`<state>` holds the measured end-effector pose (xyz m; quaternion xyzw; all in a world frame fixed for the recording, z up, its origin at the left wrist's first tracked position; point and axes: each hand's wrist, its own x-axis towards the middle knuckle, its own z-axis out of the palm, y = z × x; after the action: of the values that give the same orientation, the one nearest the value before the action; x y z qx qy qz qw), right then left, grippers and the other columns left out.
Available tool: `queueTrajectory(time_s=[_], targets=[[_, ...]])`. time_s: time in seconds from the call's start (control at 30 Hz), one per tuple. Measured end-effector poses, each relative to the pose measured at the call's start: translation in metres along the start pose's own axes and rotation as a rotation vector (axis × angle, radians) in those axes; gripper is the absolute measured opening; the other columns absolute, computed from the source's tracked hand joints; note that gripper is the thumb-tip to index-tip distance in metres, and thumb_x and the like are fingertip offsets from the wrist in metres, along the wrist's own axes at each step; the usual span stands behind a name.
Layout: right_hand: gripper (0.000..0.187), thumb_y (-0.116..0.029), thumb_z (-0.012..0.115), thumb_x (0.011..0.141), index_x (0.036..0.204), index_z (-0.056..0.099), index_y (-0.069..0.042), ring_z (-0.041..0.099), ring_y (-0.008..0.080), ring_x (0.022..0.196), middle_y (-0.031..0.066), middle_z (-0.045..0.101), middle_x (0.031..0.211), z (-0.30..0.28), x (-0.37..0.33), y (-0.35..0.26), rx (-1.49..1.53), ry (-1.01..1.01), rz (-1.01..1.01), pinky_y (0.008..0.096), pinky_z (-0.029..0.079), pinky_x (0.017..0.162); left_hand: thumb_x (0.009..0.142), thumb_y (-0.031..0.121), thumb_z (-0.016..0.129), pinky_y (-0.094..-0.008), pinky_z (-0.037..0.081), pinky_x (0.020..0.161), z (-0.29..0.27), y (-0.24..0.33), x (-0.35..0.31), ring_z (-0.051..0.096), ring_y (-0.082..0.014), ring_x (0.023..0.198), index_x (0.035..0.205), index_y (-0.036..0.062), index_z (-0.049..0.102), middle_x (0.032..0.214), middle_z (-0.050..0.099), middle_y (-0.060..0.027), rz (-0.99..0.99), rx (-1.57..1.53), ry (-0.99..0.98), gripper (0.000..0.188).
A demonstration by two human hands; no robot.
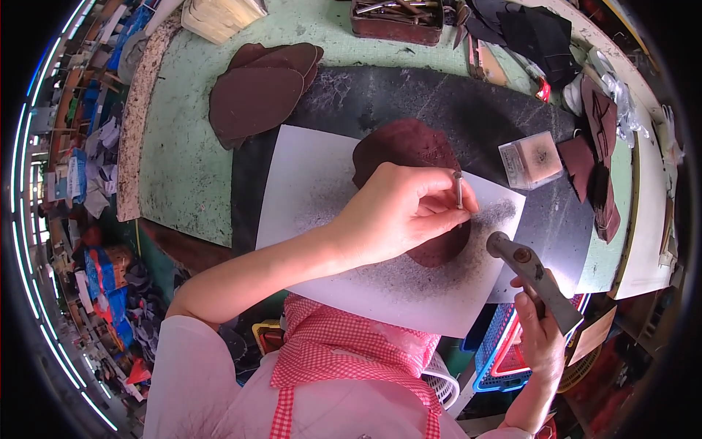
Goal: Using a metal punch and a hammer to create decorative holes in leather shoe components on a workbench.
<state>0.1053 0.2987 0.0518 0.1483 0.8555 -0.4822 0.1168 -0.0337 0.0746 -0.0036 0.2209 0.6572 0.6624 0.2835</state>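
Observation:
Pinched upright in the fingers of my left hand (398,212) is a slim metal punch (459,189), held over a dark brown leather piece (406,144). My left hand covers the middle of that piece, and I cannot see whether the punch tip touches it. The leather lies on a white sheet (292,175) sprinkled with dark specks. To the right, my right hand (540,329) grips a hammer (534,274), its grey metal head raised beside the sheet's right edge, apart from the punch.
A black mat (351,91) lies under the sheet on a green table (183,168). Brown leather pieces (256,95) are stacked at the far left. A tin of metal tools (398,18) stands at the back. A small clear box (530,159) and dark scraps (601,146) lie right.

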Motion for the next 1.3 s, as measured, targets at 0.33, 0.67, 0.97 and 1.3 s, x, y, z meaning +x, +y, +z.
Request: queueTrajectory(time_s=[0.33, 0.67, 0.97, 1.3], targets=[[0.028, -0.025, 0.058, 0.088, 0.096, 0.063, 0.002, 0.048, 0.0116, 0.053, 0.0038, 0.054, 0.066, -0.014, -0.020, -0.013, 0.138, 0.334, -0.292, 0.0242, 0.036, 0.049, 0.080, 0.003, 0.070, -0.0225, 0.053, 0.066, 0.012, 0.004, -0.006, 0.070, -0.0149, 0.075, 0.094, 0.0057, 0.067, 0.083, 0.069, -0.0052, 0.279, 0.570, 0.070, 0.015], [0.038, -0.032, 0.047, 0.100, 0.118, 0.051, 0.002, 0.035, 0.0024, 0.052, 0.0009, 0.048, 0.069, -0.002, -0.003, -0.027, 0.107, 0.086, -0.307, 0.0176, 0.025, 0.047, 0.089, 0.004, 0.064, -0.0234, 0.053, 0.081, 0.003, -0.001, 0.000, 0.065, -0.0100, 0.092, 0.101, -0.0018, 0.064, 0.096, 0.068, -0.0057, -0.027, 0.063, -0.022, 0.013], [0.026, -0.023, 0.063, 0.088, 0.097, 0.063, 0.001, 0.056, 0.0171, 0.058, 0.0076, 0.061, 0.076, -0.017, -0.019, -0.037, 0.277, 0.067, -0.148, 0.0296, 0.039, 0.052, 0.082, 0.010, 0.071, -0.0224, 0.051, 0.060, 0.015, 0.004, -0.014, 0.068, -0.0131, 0.074, 0.097, 0.0070, 0.067, 0.091, 0.068, -0.0051, 0.432, 0.723, 0.035, 0.016], [0.030, -0.013, 0.060, 0.091, 0.116, 0.058, 0.004, 0.061, 0.0192, 0.083, 0.0134, 0.065, 0.096, -0.017, -0.018, -0.032, 0.019, 0.057, -0.220, 0.0308, 0.048, 0.073, 0.088, 0.006, 0.065, -0.0223, 0.053, 0.077, 0.006, -0.002, -0.008, 0.066, -0.0088, 0.087, 0.099, 0.0001, 0.065, 0.093, 0.070, -0.0053, 0.046, 0.121, -0.007, 0.012]])
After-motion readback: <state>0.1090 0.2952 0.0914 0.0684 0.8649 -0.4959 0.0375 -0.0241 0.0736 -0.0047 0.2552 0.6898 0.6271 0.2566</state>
